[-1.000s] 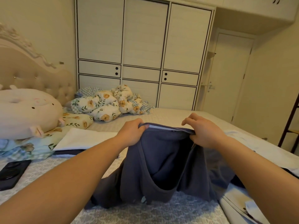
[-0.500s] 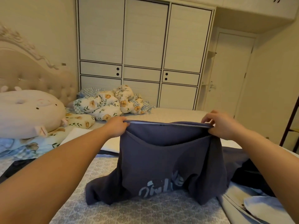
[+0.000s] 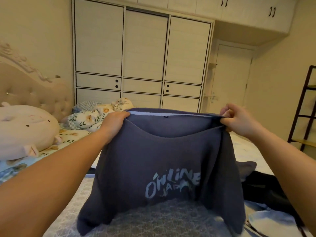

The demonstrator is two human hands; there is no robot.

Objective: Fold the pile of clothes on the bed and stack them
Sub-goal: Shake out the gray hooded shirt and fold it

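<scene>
A bedroom with a white wardrobe (image 3: 142,57) behind the bed (image 3: 164,221). Left hand (image 3: 114,124) and right hand (image 3: 239,120) each pinch a top corner of the navy sweatshirt (image 3: 162,165), stretched between them, its lower part draping onto the bed below. It looks soft, limp and fairly thick; gripping at the shoulders should keep it flat.

Both forearms are bare from the frame's edge to the wrist, no sleeve showing on either; the left hand (image 3: 114,124) and the right hand (image 3: 239,120) wear no glove, ring or watch.
</scene>
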